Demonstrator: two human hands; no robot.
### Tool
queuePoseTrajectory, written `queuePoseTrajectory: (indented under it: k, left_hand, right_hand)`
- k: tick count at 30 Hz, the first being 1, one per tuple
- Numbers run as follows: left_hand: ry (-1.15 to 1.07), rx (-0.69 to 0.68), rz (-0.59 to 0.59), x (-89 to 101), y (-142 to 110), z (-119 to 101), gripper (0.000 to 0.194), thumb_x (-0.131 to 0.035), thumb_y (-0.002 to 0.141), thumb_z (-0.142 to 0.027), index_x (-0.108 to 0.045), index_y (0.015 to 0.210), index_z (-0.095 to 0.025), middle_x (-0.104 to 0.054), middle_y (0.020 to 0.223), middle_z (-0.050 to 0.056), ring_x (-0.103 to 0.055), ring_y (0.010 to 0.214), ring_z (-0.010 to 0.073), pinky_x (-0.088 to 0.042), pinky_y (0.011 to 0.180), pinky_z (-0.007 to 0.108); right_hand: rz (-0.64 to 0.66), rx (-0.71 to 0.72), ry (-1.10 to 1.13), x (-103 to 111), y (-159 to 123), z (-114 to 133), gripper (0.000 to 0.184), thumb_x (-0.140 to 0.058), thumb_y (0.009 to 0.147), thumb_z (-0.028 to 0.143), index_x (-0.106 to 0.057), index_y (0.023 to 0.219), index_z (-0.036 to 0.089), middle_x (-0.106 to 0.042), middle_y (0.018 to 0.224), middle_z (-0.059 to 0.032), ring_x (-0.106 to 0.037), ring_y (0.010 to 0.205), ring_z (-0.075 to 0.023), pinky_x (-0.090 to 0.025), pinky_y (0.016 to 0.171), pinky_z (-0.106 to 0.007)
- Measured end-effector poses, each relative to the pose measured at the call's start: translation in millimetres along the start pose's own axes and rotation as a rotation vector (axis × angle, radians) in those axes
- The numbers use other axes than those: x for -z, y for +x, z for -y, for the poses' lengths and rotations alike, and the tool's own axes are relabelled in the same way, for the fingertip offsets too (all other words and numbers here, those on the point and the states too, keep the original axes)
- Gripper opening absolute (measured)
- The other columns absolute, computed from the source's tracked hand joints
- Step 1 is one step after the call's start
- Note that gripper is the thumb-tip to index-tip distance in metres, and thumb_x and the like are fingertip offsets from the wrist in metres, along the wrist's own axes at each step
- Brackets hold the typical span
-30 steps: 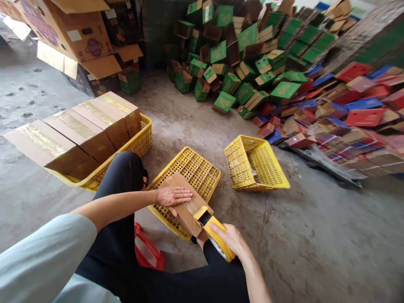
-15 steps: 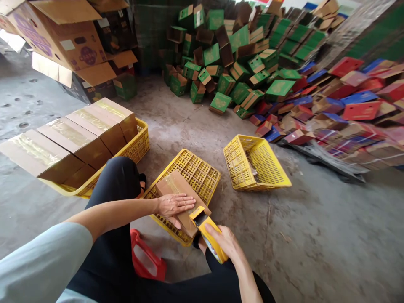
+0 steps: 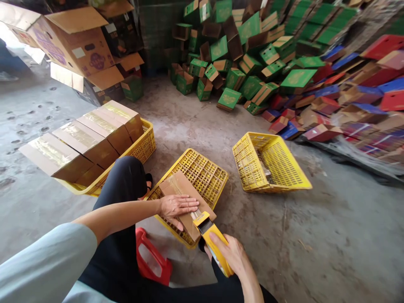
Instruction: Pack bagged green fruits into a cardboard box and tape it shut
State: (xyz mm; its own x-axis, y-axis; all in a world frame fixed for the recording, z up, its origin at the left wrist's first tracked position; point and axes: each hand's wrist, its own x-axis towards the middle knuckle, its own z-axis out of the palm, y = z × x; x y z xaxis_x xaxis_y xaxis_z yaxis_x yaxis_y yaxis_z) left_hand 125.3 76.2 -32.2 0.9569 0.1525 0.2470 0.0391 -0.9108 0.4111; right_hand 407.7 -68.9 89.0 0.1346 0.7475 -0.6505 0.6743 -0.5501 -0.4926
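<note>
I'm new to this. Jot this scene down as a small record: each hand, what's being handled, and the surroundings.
Left hand: flat on a cardboard box
Right hand: gripping a yellow tape dispenser at the box's near end
Support: latticed yellow crate
Left side: long yellow crate holding taped boxes
Right side: open yellow crate
Background: heaped green boxes

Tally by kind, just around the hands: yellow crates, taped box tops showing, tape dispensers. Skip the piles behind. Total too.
Yellow crates: 3 (left crate, middle crate, right crate)
Taped box tops in the left crate: 4
Taped box under the left hand: 1
Tape dispenser in the right hand: 1
Total: 9
</note>
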Motion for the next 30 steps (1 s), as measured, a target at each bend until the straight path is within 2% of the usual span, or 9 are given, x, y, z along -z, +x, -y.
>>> queuePoseTrajectory:
  k: [5,10,13,16,19,22,26,30]
  left_hand:
    - [0.011,0.013,0.035,4.7,-1.2,-3.3,0.097,-0.047,0.098,-0.074,-0.028,0.165,-0.007,-0.029,0.169,0.021,-0.023,0.160,0.0309,-0.017,0.132,0.045]
    - [0.035,0.030,0.073,9.2,1.4,-9.8,0.102,-0.048,0.095,-0.079,-0.025,0.167,-0.011,-0.022,0.172,0.021,-0.020,0.161,0.0340,-0.013,0.132,0.050]
    - [0.016,-0.040,0.099,6.6,11.8,-15.6,0.104,-0.048,0.095,-0.079,-0.020,0.168,-0.011,-0.023,0.172,0.020,-0.019,0.161,0.0335,-0.010,0.132,0.051]
    - [-0.033,-0.117,0.152,0.9,24.8,-21.9,0.107,-0.048,0.095,-0.079,-0.014,0.169,-0.008,-0.025,0.171,0.020,-0.021,0.161,0.0316,-0.011,0.132,0.048]
    - [-0.065,-0.141,0.183,-3.4,31.7,-24.1,0.111,-0.051,0.093,-0.079,-0.011,0.169,-0.007,-0.022,0.172,0.021,-0.019,0.161,0.0322,-0.013,0.132,0.048]
    - [-0.073,-0.155,0.209,-4.9,31.3,-21.8,0.107,-0.050,0.096,-0.075,-0.011,0.169,-0.007,-0.020,0.172,0.019,-0.016,0.162,0.0319,-0.012,0.132,0.049]
    - [-0.068,-0.133,0.232,-6.0,29.2,-18.6,0.104,-0.052,0.096,-0.072,-0.014,0.168,-0.008,-0.019,0.173,0.019,-0.015,0.162,0.0315,-0.013,0.132,0.048]
    - [-0.056,-0.124,0.238,-6.9,30.0,-18.0,0.101,-0.053,0.097,-0.071,-0.016,0.168,-0.009,-0.020,0.173,0.018,-0.015,0.162,0.0307,-0.013,0.132,0.047]
  right_hand:
    - [0.034,-0.043,0.066,6.0,-14.0,-14.5,0.046,-0.057,0.091,0.063,-0.063,0.073,0.022,-0.073,0.068,-0.0054,-0.069,0.058,-0.0200,-0.047,0.052,-0.027]
    - [-0.054,0.023,-0.022,3.9,-16.3,-20.9,0.047,-0.061,0.090,0.064,-0.059,0.069,0.022,-0.073,0.065,-0.0064,-0.069,0.061,-0.0203,-0.045,0.055,-0.026]
    - [-0.099,0.038,-0.073,0.3,-14.0,-23.1,0.049,-0.061,0.090,0.065,-0.058,0.066,0.022,-0.073,0.066,-0.0075,-0.071,0.066,-0.0216,-0.044,0.057,-0.027]
    - [-0.085,0.032,-0.022,-2.5,-14.0,-25.4,0.050,-0.057,0.092,0.067,-0.061,0.070,0.022,-0.073,0.064,-0.0075,-0.071,0.064,-0.0211,-0.044,0.058,-0.027]
    - [-0.095,0.013,-0.019,-3.6,-14.0,-27.2,0.052,-0.058,0.091,0.068,-0.060,0.068,0.022,-0.073,0.063,-0.0080,-0.070,0.063,-0.0211,-0.044,0.057,-0.028]
    - [-0.111,0.028,-0.059,-3.4,-12.5,-28.9,0.051,-0.060,0.089,0.068,-0.060,0.066,0.022,-0.073,0.068,-0.0091,-0.069,0.066,-0.0219,-0.043,0.058,-0.029]
    - [-0.076,0.056,-0.013,-1.3,-12.2,-34.3,0.047,-0.060,0.091,0.062,-0.058,0.066,0.023,-0.071,0.067,-0.0075,-0.068,0.063,-0.0202,-0.043,0.055,-0.028]
    - [-0.027,0.005,0.073,3.0,-18.0,-44.1,0.043,-0.062,0.090,0.060,-0.059,0.069,0.023,-0.071,0.066,-0.0068,-0.068,0.057,-0.0194,-0.044,0.051,-0.027]
